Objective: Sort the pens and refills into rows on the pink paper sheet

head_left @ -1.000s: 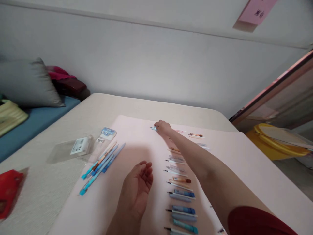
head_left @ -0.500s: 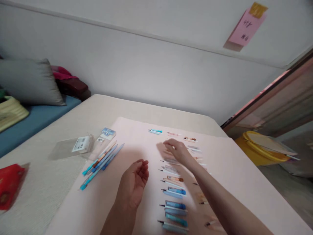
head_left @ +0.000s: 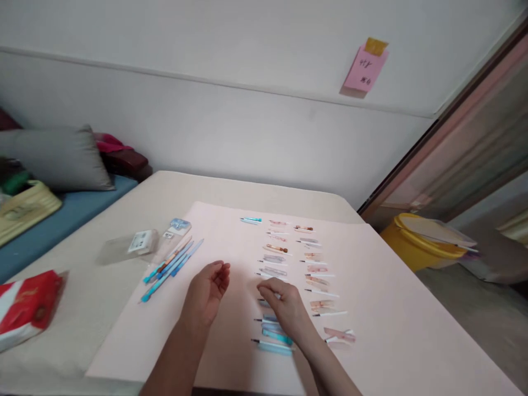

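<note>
My left hand (head_left: pixel 206 294) hovers palm-up over the pale pink sheet (head_left: pixel 231 242), its fingers loosely curled and the palm bare. To the right, my right hand (head_left: pixel 286 305) is over a column of pen parts, thumb and fingertips pinched together; anything between them is too hidden to make out. It covers part of a blue group. Below it lie a turquoise pen barrel (head_left: pixel 277 335) and a white refill (head_left: pixel 268 343) with a dark tip. A second column holds white refills (head_left: pixel 332 314) beside pinkish and brown barrels (head_left: pixel 324 304). Several blue and brown pens (head_left: pixel 175 264) lie bunched left of my hands.
Clear plastic packaging (head_left: pixel 124 247) with a white label lies beside the pens. A red and white packet (head_left: pixel 31 302) rests at the left edge. A yellow bin (head_left: pixel 406 242) stands right of the table. The wall (head_left: pixel 206 126) rises behind; a grey cushion (head_left: pixel 58 157) is at far left.
My right hand has come down the column toward me, from the upper groups to the blue ones. My left hand keeps its curled pose. The camera view has shifted.
</note>
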Tool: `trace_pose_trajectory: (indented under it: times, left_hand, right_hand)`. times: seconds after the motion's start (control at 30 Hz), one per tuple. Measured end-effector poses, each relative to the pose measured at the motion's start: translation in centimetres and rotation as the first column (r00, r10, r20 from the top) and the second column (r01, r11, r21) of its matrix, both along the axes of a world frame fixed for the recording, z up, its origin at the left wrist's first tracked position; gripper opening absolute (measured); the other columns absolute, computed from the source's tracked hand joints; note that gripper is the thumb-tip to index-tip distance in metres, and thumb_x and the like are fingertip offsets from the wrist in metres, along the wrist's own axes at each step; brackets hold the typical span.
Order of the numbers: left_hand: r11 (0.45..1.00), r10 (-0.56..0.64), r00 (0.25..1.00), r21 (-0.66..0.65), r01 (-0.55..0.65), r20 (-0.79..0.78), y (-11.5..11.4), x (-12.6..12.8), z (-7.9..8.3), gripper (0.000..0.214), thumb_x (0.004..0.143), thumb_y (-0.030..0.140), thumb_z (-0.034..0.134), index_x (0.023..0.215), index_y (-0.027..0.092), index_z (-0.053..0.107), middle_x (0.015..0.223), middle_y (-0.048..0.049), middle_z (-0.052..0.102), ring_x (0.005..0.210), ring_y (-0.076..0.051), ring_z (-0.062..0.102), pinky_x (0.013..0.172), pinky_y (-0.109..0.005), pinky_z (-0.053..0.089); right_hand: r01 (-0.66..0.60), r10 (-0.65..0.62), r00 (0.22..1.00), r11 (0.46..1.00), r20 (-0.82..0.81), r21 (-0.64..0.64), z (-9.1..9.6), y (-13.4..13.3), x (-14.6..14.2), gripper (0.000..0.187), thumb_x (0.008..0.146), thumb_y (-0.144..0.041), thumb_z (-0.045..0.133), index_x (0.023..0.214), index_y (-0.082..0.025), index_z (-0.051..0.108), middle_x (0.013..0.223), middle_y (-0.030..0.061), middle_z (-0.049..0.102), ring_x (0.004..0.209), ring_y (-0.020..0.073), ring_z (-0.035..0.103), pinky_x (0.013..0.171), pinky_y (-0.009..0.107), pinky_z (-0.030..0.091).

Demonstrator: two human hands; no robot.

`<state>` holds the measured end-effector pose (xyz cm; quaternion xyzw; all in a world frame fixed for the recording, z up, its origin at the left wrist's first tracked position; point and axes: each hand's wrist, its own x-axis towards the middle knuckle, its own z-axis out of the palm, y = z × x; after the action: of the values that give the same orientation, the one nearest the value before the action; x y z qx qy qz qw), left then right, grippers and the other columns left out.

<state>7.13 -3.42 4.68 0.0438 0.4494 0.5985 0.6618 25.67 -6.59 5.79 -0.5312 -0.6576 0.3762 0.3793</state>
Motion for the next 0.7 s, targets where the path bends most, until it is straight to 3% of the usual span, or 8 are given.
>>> trace_pose_trajectory:
  times: [0.13,0.23,0.3,0.4,0.47,0.57,0.63,0.7]
  left_hand:
    - [0.991,-0.097,0.975,0.076,0.114,-0.200,-1.1,0.4,0.3,0.015,0.066,0.016,0.066,0.080,0.012,0.061,0.082,-0.0096,0.066,0.067,-0.012,0.062,0.060,-0.022,0.047]
    - [0.953,-0.209,0.871,0.107,0.284,-0.445,-1.2,1.0,0.3,0.017,0.068,0.026,0.065,0.080,0.014,0.061,0.083,-0.0084,0.066,0.069,-0.013,0.061,0.062,-0.024,0.045]
    - [0.910,-0.255,0.707,0.083,0.405,-0.660,-0.8,1.1,0.0,0.017,0.070,0.030,0.061,0.078,0.015,0.062,0.078,-0.0063,0.065,0.068,-0.014,0.060,0.061,-0.024,0.043]
    - [0.868,-0.231,0.326,-0.043,0.494,-0.917,0.2,0.0,-0.7,0.013,0.072,0.028,0.056,0.075,0.016,0.061,0.067,-0.0028,0.061,0.065,-0.015,0.056,0.060,-0.025,0.039]
    - [0.882,-0.171,0.081,-0.116,0.456,-0.982,0.9,-1.5,-1.1,0.013,0.074,0.028,0.053,0.075,0.017,0.061,0.069,-0.0031,0.062,0.068,-0.016,0.055,0.062,-0.026,0.038]
    - [0.913,-0.229,-0.193,-0.279,0.297,-0.954,1.7,-4.8,-0.9,0.016,0.078,0.030,0.050,0.074,0.018,0.060,0.075,-0.0060,0.065,0.074,-0.019,0.058,0.065,-0.027,0.037]
    - [0.926,-0.310,-0.314,-0.360,0.117,-0.897,1.9,-7.4,-0.3,0.021,0.079,0.033,0.047,0.082,0.019,0.061,0.082,-0.0092,0.066,0.077,-0.023,0.059,0.063,-0.029,0.037]
    - [0.932,-0.356,-0.352,-0.356,-0.068,-0.866,1.9,-9.8,0.5,0.026,0.079,0.035,0.045,0.091,0.019,0.062,0.092,-0.0125,0.066,0.082,-0.026,0.059,0.063,-0.030,0.037]
  right_hand:
    - [0.063,-0.072,0.987,0.996,-0.141,-0.066,-0.6,0.1,0.4,0.021,0.081,-0.034,0.052,0.077,-0.020,0.067,0.076,0.0031,0.067,0.075,0.0190,0.062,0.070,0.029,0.046]
    - [0.079,-0.090,0.981,0.994,-0.174,-0.071,-0.6,0.1,0.9,0.022,0.079,-0.037,0.054,0.076,-0.020,0.067,0.072,0.0029,0.066,0.073,0.0189,0.061,0.069,0.029,0.046]
    - [0.088,-0.100,0.979,0.994,-0.179,-0.069,-0.6,0.2,1.5,0.022,0.079,-0.038,0.054,0.076,-0.020,0.067,0.072,0.0030,0.066,0.072,0.0190,0.060,0.068,0.029,0.045]
    - [0.116,-0.129,0.975,0.990,-0.183,-0.081,-0.5,0.2,2.4,0.023,0.078,-0.040,0.055,0.074,-0.020,0.067,0.071,0.0035,0.066,0.072,0.0197,0.061,0.068,0.030,0.046]
    - [0.139,-0.154,0.970,0.986,-0.187,-0.091,-0.1,0.2,2.9,0.024,0.078,-0.040,0.055,0.073,-0.020,0.067,0.071,0.0037,0.066,0.072,0.0201,0.061,0.068,0.030,0.046]
    - [0.165,-0.182,0.961,0.982,-0.208,-0.096,0.5,0.1,3.3,0.023,0.076,-0.041,0.056,0.073,-0.021,0.067,0.072,0.0033,0.067,0.071,0.0200,0.062,0.068,0.030,0.047]
    - [0.186,-0.205,0.952,0.977,-0.229,-0.101,0.8,0.1,3.5,0.022,0.075,-0.041,0.058,0.071,-0.021,0.067,0.070,0.0028,0.068,0.069,0.0200,0.063,0.066,0.030,0.047]
    - [0.228,-0.248,0.938,0.968,-0.244,-0.107,1.0,0.1,3.8,0.022,0.075,-0.041,0.058,0.071,-0.021,0.068,0.067,0.0026,0.067,0.069,0.0205,0.063,0.067,0.031,0.047]
